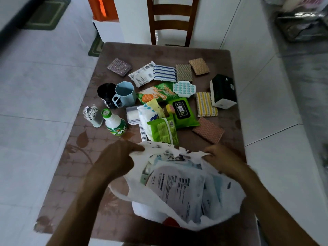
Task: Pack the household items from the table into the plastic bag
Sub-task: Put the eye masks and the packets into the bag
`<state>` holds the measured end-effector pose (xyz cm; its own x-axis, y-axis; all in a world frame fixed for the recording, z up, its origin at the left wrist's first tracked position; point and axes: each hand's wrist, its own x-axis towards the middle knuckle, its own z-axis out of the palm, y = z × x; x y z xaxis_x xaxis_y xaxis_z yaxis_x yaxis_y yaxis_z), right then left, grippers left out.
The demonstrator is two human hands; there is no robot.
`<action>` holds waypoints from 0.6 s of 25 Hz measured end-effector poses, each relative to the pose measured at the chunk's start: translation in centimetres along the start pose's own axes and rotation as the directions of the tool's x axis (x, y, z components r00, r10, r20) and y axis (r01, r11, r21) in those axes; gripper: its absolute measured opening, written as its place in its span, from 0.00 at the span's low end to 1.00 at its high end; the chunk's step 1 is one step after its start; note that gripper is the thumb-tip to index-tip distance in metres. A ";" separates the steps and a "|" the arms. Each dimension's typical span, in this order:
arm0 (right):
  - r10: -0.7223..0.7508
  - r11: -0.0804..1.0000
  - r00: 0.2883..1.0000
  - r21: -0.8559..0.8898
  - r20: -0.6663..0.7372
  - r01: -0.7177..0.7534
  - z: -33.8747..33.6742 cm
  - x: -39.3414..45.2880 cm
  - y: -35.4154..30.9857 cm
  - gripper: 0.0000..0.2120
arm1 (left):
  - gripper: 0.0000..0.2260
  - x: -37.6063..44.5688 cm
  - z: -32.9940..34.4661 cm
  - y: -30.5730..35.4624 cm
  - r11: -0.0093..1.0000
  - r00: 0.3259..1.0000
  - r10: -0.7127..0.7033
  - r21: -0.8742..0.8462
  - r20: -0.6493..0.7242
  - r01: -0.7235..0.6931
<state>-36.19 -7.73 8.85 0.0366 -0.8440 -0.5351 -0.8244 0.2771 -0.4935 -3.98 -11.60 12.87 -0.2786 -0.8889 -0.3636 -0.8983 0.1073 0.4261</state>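
A white plastic bag [149,197] lies open at the near edge of the brown table [74,174], with several flat printed packets [179,189] inside. My left hand [122,157] grips the bag's far-left rim. My right hand [220,157] grips the far-right rim. Beyond the bag lie green wipe packs [165,132], a green-capped bottle [115,123], a blue cup [124,95], a black cup [104,92], a cotton-swab holder [93,115], sponges [208,129] and a dark tissue box [223,91].
A wooden chair [171,20] stands at the table's far side. White tiled floor surrounds the table. Patterned scouring pads [119,66] and a striped cloth [164,73] lie near the far edge. A green mat [47,14] is on the floor at far left.
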 end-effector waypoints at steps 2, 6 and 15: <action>0.072 0.996 0.997 0.055 0.028 -0.074 -1.9 0.6 -0.4 0.09 | 0.28 -0.2 0.7 0.8 0.997 0.997 0.071 -0.018 0.033 -0.070; 0.044 0.868 0.967 0.488 -0.252 0.088 -2.2 5.7 -5.6 0.15 | 0.29 -0.6 2.2 1.7 0.989 0.992 0.129 -0.065 -0.015 -0.129; 0.173 0.823 0.983 0.541 0.055 -0.175 5.9 12.3 -8.7 0.24 | 0.27 -2.0 2.6 -0.1 0.982 0.985 0.170 -0.082 0.006 -0.169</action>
<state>-25.26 -17.81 2.50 -0.0756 -0.7571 -0.6489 -0.3788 0.6238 -0.6837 -4.19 -8.73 11.41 -0.4291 -0.8551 -0.2912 -0.8075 0.2187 0.5478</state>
